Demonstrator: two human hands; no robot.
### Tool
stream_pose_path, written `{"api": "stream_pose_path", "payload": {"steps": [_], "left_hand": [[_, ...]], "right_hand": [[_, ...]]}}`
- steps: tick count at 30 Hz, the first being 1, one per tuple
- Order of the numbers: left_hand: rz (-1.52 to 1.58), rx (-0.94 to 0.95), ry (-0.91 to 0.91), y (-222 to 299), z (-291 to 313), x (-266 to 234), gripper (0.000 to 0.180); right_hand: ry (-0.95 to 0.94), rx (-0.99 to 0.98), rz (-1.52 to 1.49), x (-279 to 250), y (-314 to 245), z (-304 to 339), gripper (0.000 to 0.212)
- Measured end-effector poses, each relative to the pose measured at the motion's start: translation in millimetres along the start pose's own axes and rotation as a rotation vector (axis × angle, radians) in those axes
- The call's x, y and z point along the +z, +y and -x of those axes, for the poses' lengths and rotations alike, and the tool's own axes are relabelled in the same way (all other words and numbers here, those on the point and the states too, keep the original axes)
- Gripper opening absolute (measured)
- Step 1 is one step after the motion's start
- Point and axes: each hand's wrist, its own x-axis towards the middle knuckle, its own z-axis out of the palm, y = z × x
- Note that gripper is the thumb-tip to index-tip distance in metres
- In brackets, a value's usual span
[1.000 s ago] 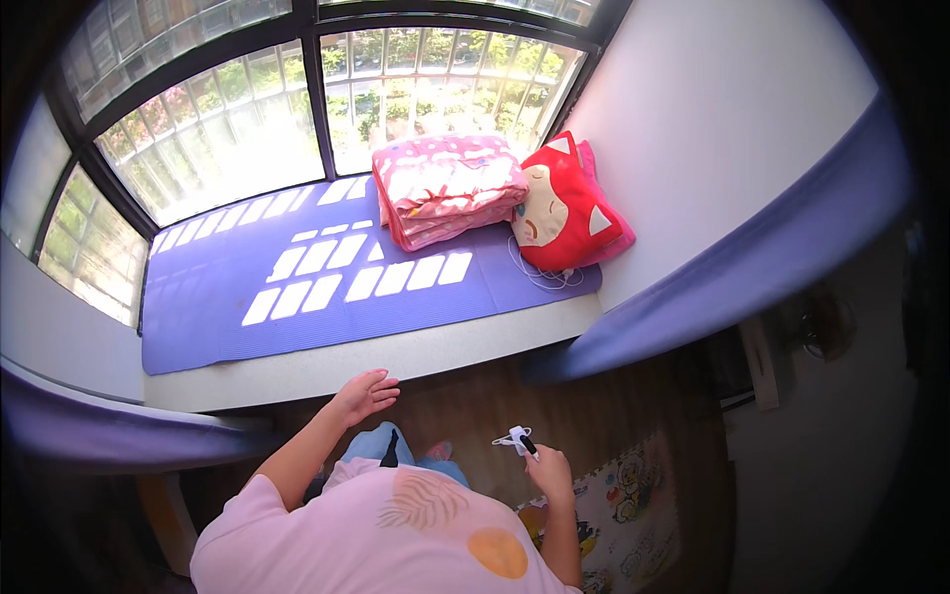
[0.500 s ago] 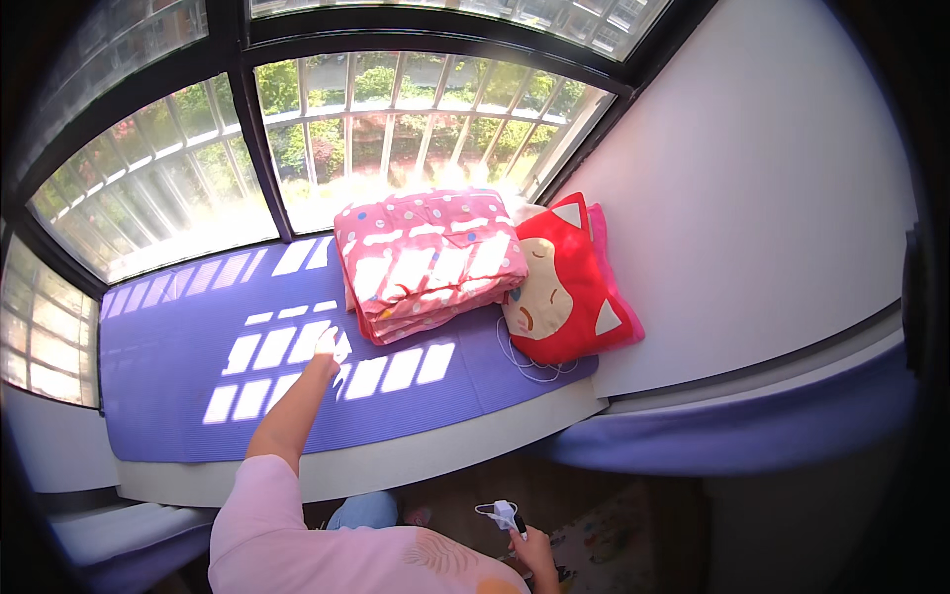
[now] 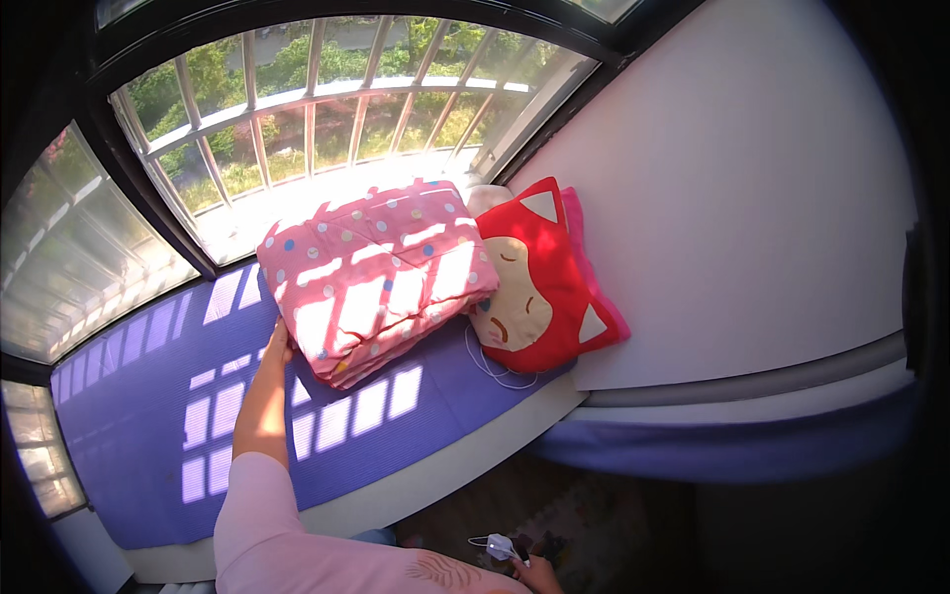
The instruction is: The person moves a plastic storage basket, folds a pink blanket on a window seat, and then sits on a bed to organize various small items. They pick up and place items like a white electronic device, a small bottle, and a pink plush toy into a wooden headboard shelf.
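Folded polka-dot quilt (image 3: 381, 272) sits at window-side edge of purple mat (image 3: 445, 371), right end against red fox cushion (image 3: 554, 267). Left hand (image 3: 281, 344) at quilt's left side; grip hidden, can't tell. Right hand (image 3: 537, 574) closed on black-and-white corded plug (image 3: 501, 546), past mat's front edge.

Window bay with ledge. A black-framed window (image 3: 327, 109) rises along the back edge of the ledge (image 3: 396, 497); white bars (image 3: 309, 139) cross the view, with sunlit greenery (image 3: 297, 61) beyond. Further panes (image 3: 79, 257) (hazier than the main one) turn round the left end. A ridged violet mat (image 3: 114, 450) covers the ledge, leaving a pale strip along the front edge. Sunlight (image 3: 338, 424) falls on the mat in bright slanted blocks. A plain pale wall (image 3: 752, 188) closes the right end. Near the front right corner begins a blue-violet curtain (image 3: 742, 445); below the front edge, the floor (image 3: 445, 520) lies in deep shade.
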Motion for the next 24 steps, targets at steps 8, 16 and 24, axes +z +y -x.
{"api": "stream_pose_path", "payload": {"steps": [8,16,24], "left_hand": [[-0.533,-0.226,-0.006,23,13,14,0.031],[0.203,-0.164,-0.349,-35,54,16,0.044],[0.401,-0.348,-0.201,-179,300,-19,0.045]], "right_hand": [[-0.159,0.059,0.049,-12,-61,1,0.027],[-0.229,0.096,0.077,-26,-109,-13,0.026],[-0.146,-0.08,0.185,-41,-140,-33,0.027]]}}
